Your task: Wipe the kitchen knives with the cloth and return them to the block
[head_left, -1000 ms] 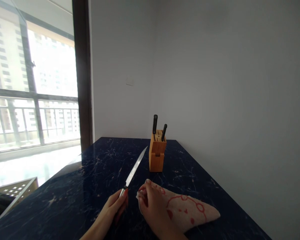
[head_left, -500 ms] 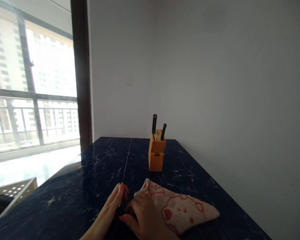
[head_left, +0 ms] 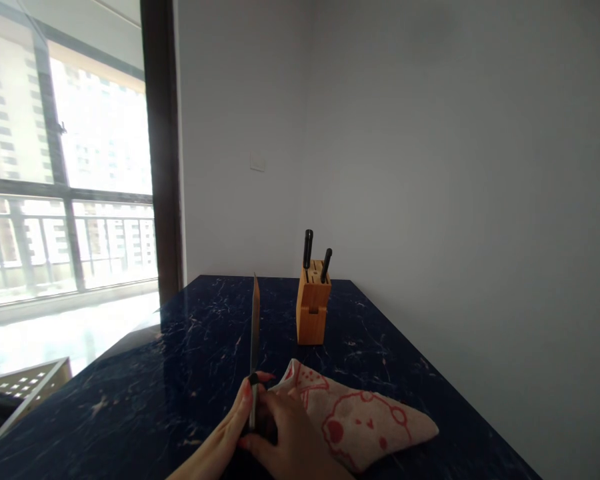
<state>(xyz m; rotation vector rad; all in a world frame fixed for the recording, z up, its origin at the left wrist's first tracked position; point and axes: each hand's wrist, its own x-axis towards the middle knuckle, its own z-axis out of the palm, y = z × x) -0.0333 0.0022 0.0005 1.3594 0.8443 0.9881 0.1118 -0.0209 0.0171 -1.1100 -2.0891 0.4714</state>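
Note:
A knife (head_left: 255, 327) points away from me, its blade raised and its dark handle low between my hands. My left hand (head_left: 233, 423) is closed on the handle from the left side. From the right, my right hand (head_left: 285, 427) curls against the lower handle with its thumb and fingers bent. Beside my right hand lies a pink cloth (head_left: 367, 423) with red line drawings, folded roughly to a triangle. Beyond the hands stands a wooden knife block (head_left: 312, 313) holding two black-handled knives (head_left: 308, 249).
The dark blue marbled table (head_left: 205, 347) runs back to grey walls. A large window (head_left: 100, 147) is on the left. At the lower left there is a crate-like object (head_left: 35, 383) with square holes.
The knife has been tilted up, so its blade now shows above my hands. My left hand has shifted slightly right and lower. The cloth and the block look the same.

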